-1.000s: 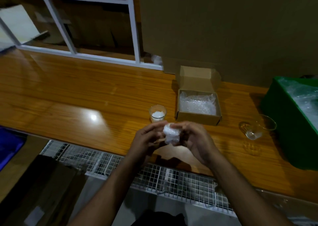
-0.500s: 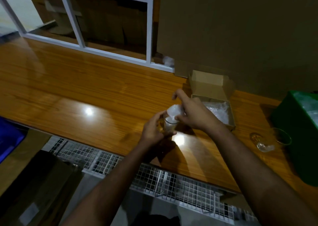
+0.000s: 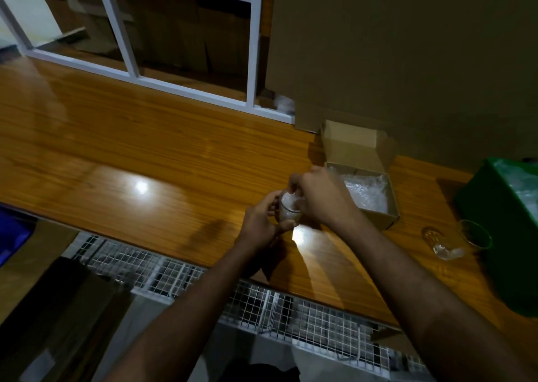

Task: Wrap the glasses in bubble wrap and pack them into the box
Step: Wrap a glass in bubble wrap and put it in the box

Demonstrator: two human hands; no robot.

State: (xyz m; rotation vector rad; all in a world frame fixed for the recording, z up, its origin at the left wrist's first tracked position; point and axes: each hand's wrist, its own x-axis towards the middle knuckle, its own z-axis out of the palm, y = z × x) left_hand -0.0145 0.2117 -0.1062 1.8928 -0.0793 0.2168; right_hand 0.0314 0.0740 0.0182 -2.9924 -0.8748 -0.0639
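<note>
The glass [image 3: 286, 211] now stands on the surface [image 3: 174, 163] beside the box [image 3: 378, 217]; our left hand [image 3: 262, 221] grips it while our right hand [image 3: 317, 199] pinches the bubble wrap [image 3: 289, 199], a moment ago held mid-air, into its mouth. Outer wrapping remains.

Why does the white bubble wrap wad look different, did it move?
Yes. The bubble wrap wad went from near the table edge toward the cardboard box, into the upright glass.

Glossy wooden countertop [image 3: 122, 154], white-framed window [image 3: 186, 76], cardboard-brown wall [image 3: 407, 46], wire mesh grid [image 3: 291, 309] below
</note>
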